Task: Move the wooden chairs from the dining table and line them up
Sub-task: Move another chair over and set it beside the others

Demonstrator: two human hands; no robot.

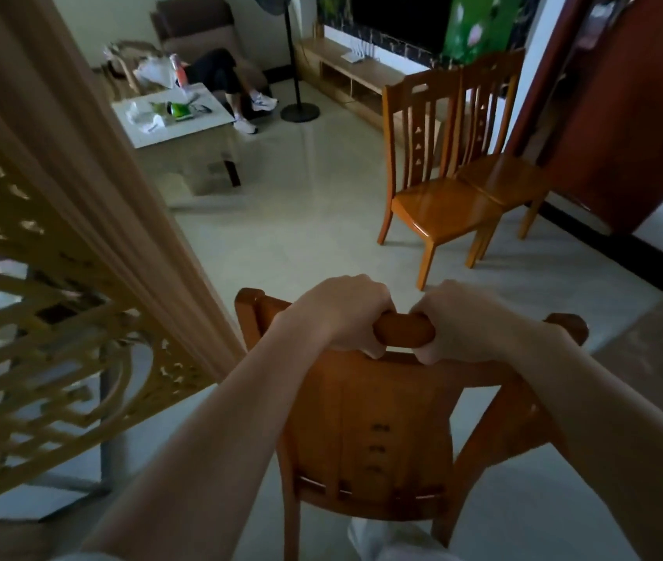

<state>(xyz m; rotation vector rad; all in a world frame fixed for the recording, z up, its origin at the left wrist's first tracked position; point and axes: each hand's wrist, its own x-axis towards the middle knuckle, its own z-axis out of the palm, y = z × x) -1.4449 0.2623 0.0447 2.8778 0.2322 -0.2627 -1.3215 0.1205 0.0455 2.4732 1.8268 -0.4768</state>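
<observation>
Both of my hands grip the top rail of a wooden chair [370, 431] right in front of me. My left hand [342, 313] and my right hand [467, 321] sit side by side at the rail's middle. The chair's back faces me and its seat is below, partly hidden by the back. Two more wooden chairs stand side by side ahead on the right: the nearer chair [439, 204] and the farther chair [504, 176], both with backs toward the TV side.
A carved wooden screen [50, 325] and its post close off the left. A white coffee table [171, 119] with clutter stands ahead left, a seated person [224, 74] behind it. A fan stand [299, 111], a low TV cabinet [346, 70] and a dark red door [637, 115] ring the tiled floor.
</observation>
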